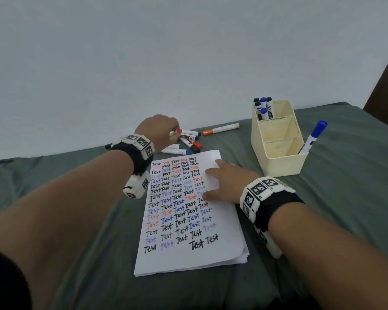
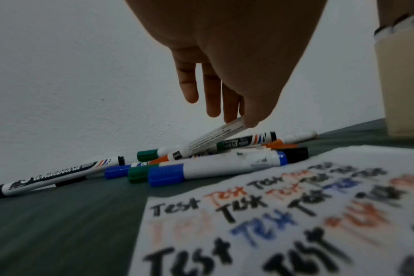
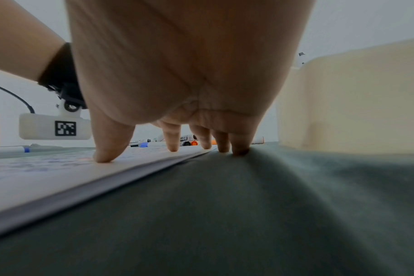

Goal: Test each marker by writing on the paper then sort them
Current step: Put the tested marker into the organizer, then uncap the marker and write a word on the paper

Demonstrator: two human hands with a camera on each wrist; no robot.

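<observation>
A white sheet of paper (image 1: 188, 220), covered with rows of "Test" in black, blue and red, lies on the green cloth. My right hand (image 1: 224, 182) rests flat on its right edge with fingers spread, the fingertips (image 3: 104, 156) pressing down. Beyond the paper's far end lies a pile of markers (image 1: 188, 142) with blue, green, black and orange caps. My left hand (image 1: 175, 133) reaches into the pile. Its thumb and fingers pinch one end of a white-barrelled marker (image 2: 213, 138) and hold that end raised while the other end stays in the pile.
A cream three-compartment organizer (image 1: 278, 139) stands right of the paper. Its back compartment holds several black- and blue-capped markers (image 1: 263, 108), and one blue-capped marker (image 1: 314, 137) leans out of the front one. An orange-capped marker (image 1: 221, 129) lies apart near the wall.
</observation>
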